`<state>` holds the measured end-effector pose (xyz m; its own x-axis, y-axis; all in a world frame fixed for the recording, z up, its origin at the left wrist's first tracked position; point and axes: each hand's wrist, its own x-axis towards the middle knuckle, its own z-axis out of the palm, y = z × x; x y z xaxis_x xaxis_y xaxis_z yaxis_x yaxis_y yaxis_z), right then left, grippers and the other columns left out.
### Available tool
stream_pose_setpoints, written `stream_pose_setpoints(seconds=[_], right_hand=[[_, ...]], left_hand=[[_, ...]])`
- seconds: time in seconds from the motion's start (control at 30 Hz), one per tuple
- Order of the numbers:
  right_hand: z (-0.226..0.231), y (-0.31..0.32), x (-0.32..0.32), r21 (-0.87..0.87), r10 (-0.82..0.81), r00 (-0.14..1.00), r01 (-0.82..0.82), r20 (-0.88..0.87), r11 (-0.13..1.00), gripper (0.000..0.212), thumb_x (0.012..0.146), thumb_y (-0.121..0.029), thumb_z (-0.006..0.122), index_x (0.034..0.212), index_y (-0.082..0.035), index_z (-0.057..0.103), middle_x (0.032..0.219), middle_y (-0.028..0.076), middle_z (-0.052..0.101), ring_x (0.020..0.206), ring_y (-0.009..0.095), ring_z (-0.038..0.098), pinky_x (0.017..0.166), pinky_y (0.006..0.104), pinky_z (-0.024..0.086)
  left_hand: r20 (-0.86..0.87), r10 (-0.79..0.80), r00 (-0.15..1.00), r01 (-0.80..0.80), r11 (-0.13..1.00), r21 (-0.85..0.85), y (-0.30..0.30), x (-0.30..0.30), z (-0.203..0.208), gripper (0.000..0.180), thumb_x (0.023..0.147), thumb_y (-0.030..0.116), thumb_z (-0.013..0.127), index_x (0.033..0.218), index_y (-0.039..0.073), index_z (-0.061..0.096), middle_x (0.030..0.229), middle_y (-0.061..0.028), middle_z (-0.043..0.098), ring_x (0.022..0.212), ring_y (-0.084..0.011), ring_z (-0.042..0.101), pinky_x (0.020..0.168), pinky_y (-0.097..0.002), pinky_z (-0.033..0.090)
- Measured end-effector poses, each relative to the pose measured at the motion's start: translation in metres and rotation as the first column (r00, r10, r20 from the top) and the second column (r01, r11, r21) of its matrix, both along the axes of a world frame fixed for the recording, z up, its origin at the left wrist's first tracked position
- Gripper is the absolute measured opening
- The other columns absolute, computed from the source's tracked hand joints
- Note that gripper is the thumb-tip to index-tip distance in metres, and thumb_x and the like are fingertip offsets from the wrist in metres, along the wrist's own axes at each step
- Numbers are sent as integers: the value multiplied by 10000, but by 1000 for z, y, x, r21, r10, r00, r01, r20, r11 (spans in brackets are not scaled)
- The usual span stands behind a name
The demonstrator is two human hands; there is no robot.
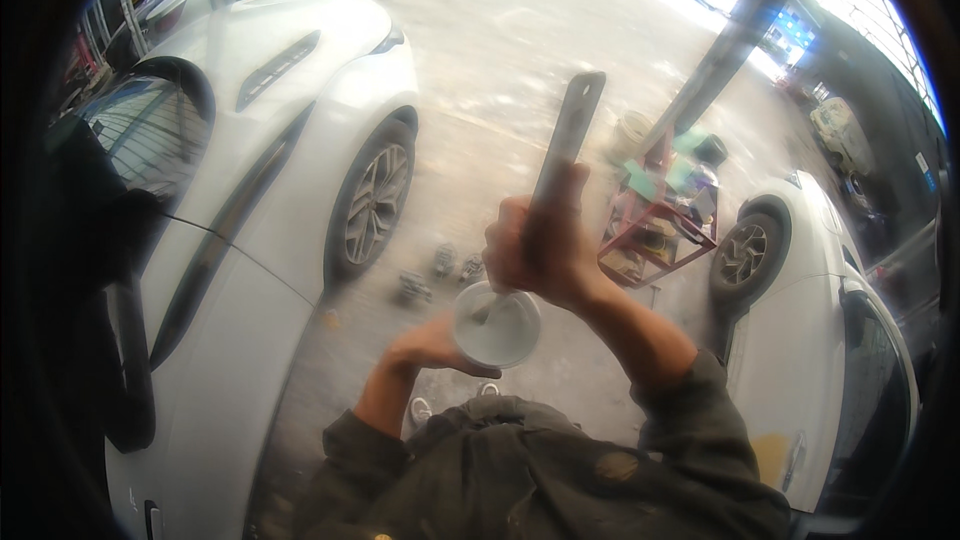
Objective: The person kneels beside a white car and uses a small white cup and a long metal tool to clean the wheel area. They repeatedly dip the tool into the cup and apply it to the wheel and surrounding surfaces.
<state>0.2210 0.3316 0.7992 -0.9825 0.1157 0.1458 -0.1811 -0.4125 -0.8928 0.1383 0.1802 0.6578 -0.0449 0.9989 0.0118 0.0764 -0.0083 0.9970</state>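
My left hand (437,342) is wrapped round a pale round cup (519,344), held upright in front of my waist. Inside the cup is something light grey; whether it is liquid or only the bottom cannot be made out. Above the cup, my right hand (545,240) is closed in a fist round a flat grey mixing stick (581,105) with a hole near its top end. The stick's upper part rises out of the fist. A narrow piece in the cup looks like its lower end, though the hand hides the stretch between.
A white car (375,80) stands close on my left, another white car (805,270) on my right. A red metal-frame cart (660,215) loaded with odds and ends stands ahead to the right, beside a post (735,45). Several small metal parts (415,286) lie on the floor.
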Motion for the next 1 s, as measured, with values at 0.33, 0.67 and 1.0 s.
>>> stream_pose_setpoints(seconds=[0.33, 0.67, 1.0], right_hand=[[-11, -27, 20, -5, -506, 828, 520, -242, 854, 678, 974, -689, 360, 815, -45, 501, 653, 11, 437, 587, 109, 406, 559, 246, 311], [-17, -20, 23, 180, -89, 944, 152, -317, 972, 772, 937, -726, 352, 710, -6, 511, 567, 29, 442, 486, 121, 401, 461, 280, 309], [-21, 1, 11, 130, 63, 998, -58, -29, 990, 905, 839, -868, 147, 647, -48, 478, 516, 36, 406, 459, 131, 369, 444, 277, 295]], left_hand=[[39, 789, 613, -777, 592, 213, 36, 51, -38, 729, 641, 86, 886, 1239, 25, 474, 1119, -147, 646, 1024, -250, 649, 872, -360, 523], [-126, 495, 860, -479, 867, 139, 25, 34, -4, 694, 640, 170, 891, 1231, 52, 549, 1136, -151, 637, 1056, -311, 622, 908, -397, 492], [-3, 174, 985, -174, 984, 41, -7, 14, 6, 691, 639, 202, 909, 1232, 42, 593, 1096, -87, 677, 1050, -198, 615, 918, -344, 484]])
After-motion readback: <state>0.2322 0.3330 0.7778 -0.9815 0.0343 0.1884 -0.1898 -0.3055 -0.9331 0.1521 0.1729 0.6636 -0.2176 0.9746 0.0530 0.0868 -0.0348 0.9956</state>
